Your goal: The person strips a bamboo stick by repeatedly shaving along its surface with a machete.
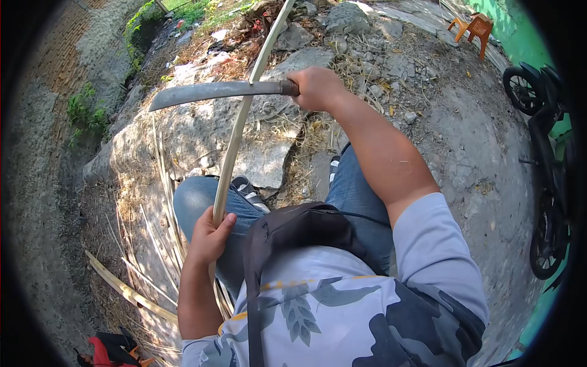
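My right hand [315, 88] is closed round the dark handle of a machete [214, 91], whose long grey blade points left. The blade lies across a long pale strip of split bamboo [235, 144], touching or very near it. Lower down, my left hand [210, 235] wraps round the same strip, thumb on its near side. From there the strip slants up and away past the top edge of the view. Its lower end passes behind my left wrist and is partly hidden.
Several split strips [162, 177] lie on the ground at my left, with a wider piece [128, 290] below them. Broken rock [269, 159] lies ahead. An orange chair [475, 29] and a motorcycle [544, 159] stand at right. A brick wall [49, 55] runs along the left.
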Demonstrator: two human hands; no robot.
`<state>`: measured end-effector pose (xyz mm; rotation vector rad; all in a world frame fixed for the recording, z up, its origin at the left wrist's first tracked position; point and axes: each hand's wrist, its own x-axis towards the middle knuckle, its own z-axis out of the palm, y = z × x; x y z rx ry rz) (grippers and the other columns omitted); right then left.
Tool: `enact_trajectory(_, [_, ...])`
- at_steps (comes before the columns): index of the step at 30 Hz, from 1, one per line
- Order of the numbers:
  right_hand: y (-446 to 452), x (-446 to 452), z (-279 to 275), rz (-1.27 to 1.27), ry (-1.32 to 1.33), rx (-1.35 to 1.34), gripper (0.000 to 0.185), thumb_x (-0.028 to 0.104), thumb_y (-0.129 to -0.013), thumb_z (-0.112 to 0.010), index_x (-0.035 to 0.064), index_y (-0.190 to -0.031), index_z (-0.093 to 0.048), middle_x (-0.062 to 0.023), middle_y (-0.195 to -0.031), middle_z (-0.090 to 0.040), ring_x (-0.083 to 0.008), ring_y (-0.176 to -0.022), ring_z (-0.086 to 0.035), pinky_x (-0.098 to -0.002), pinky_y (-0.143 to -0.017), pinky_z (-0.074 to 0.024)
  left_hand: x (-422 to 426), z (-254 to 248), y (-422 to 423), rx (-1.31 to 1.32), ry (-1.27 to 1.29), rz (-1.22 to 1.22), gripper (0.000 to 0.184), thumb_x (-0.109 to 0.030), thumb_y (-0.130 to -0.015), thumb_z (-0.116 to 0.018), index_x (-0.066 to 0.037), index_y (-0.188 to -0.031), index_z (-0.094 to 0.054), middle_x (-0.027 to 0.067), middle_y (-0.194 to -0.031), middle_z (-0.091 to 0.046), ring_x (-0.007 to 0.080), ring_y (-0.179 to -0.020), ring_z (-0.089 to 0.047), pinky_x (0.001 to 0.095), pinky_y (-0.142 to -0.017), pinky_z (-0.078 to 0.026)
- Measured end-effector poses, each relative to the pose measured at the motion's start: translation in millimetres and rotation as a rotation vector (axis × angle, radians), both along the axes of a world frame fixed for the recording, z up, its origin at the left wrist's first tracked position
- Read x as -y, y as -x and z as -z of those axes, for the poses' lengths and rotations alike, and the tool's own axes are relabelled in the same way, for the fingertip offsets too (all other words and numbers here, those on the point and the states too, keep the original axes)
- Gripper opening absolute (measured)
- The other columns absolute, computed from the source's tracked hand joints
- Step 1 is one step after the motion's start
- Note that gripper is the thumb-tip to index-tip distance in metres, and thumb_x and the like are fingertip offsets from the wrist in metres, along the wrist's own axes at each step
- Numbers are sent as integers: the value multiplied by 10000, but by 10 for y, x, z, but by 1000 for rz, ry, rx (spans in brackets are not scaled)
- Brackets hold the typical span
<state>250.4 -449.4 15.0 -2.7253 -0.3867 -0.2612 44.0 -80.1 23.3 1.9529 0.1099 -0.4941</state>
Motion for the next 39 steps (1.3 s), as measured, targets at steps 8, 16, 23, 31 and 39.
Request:
enact_trajectory(8, [202,-12,-233,-26,20,19,147,255,-828,-715,180,-951,-695,-110,-858,-733,-353,-863,-726,-510,-751,-572,-66,57,27,16,46,12,295,-316,-1006,-728,-52,-1053,-604,-70,-789,-527,35,-704,-447,227,-616,-374])
enact_trajectory(16, [479,-541,-230,-369,272,32,150,192,-767,-720,180,-914,-693,-64,-825,-721,-311,-844,-738,-474,-749,-569,-1,30,4,-2,31,-5,272,-297,-1012,-719,-52,-1032,-600,-65,-805,-533,41,-720,-454,236,-631,-389])
enact_trajectory(23, [10,-5,-75,1,-86,-121,131,215,-831,-703,177,-956,-713,-75,-945,-747,-295,-942,-730,-467,-825,-567,-59,55,45,69,-38,19,296,-311,-1009,-720,-38,-1043,-612,-62,-817,-542,48,-734,-457,233,-648,-392])
enact_trajectory(31, [173,47,-131,-17,39,-64,188,337,-876,-731,159,-927,-696,-110,-901,-736,-337,-891,-723,-495,-761,-567,-85,74,-1,-30,58,9,303,-315,-1005,-723,-39,-1059,-610,-63,-801,-534,40,-718,-454,235,-633,-383])
enact_trajectory(39, [342,-379,-159,-278,138,-8,159,269,-814,-741,172,-926,-685,-88,-875,-735,-319,-869,-733,-478,-753,-570,-26,86,15,16,46,-35,293,-317,-1008,-721,-47,-1036,-610,-62,-803,-539,39,-718,-463,230,-635,-386])
